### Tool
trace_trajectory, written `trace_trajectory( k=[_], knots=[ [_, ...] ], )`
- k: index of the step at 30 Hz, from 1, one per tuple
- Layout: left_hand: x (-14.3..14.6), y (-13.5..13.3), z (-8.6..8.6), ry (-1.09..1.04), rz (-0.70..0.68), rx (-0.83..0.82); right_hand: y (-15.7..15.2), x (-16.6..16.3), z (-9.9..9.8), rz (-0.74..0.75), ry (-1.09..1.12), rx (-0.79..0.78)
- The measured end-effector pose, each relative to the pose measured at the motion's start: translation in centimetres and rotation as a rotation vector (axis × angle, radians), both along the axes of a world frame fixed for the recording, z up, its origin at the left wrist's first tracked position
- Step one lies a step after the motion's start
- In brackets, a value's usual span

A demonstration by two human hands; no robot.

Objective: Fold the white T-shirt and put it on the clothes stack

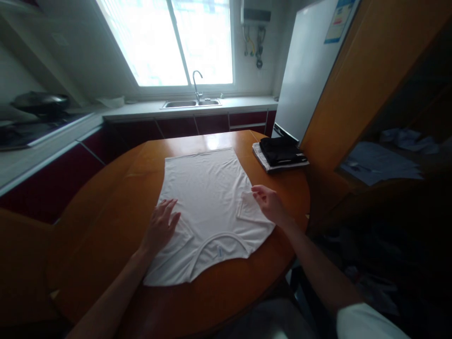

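Both of your hands are on a white T-shirt (208, 197) spread flat on the round wooden table (106, 207), its collar at the near edge toward you and its hem at the far side. Your left hand (160, 226) lies palm down with fingers spread on the near left part of the shirt, over the folded-in sleeve area; it grips nothing, just pressing flat against the cloth. Your right hand (270, 202) sits at the right edge of the shirt, fingers loosely curled over the right sleeve (249, 207), which is turned inward onto the body of the garment. Its fingertips touch the sleeve fabric, but you cannot tell whether they actually pinch it or only rest on it.

At the far right of the table, well apart from the shirt, a small stack of folded clothes (280, 153) lies with a dark piece on top of a lighter one. Beyond the table runs a counter with a sink (190, 103) and tap under a bright window (169, 40), and a white fridge (307, 66) stands to the right beside a wooden cabinet (370, 80).
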State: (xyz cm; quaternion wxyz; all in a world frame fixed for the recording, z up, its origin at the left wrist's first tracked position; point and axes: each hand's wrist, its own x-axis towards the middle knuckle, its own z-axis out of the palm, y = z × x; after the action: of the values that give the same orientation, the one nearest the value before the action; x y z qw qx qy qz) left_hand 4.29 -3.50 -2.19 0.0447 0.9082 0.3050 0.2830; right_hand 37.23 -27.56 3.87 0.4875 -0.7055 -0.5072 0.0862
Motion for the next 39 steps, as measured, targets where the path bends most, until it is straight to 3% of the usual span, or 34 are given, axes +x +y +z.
trace_trajectory(
  k=[3,5,9,12,16,21,31,39],
  knots=[
    [0.2,-0.3,1.1,-0.054,-0.008,0.031,0.1,3.0,-1.1,-0.18,-0.028,0.031],
    [0.5,-0.8,2.0,-0.07,-0.048,0.046,0.3,4.6,-2.0,-0.197,-0.07,0.011],
    [2.7,-3.1,4.2,0.031,-0.248,0.016,1.5,5.6,-3.7,-0.068,-0.181,-0.042],
    [6.2,-6.3,5.4,0.163,-0.451,-0.002,3.1,5.8,-4.1,0.013,-0.248,-0.134],
    [11.9,-10.2,5.4,0.296,-0.641,0.057,5.3,6.4,-3.8,0.079,-0.341,-0.331],
    [15.9,-11.3,4.4,0.395,-0.675,0.069,6.7,6.9,-3.2,0.122,-0.37,-0.43],
    [15.8,-10.2,3.4,0.351,-0.77,-0.003,7.5,7.2,-2.6,0.174,-0.316,-0.386],
    [15.1,-9.0,3.9,0.269,-0.709,0.062,7.7,6.6,-3.0,0.163,-0.33,-0.382]
  ],
)
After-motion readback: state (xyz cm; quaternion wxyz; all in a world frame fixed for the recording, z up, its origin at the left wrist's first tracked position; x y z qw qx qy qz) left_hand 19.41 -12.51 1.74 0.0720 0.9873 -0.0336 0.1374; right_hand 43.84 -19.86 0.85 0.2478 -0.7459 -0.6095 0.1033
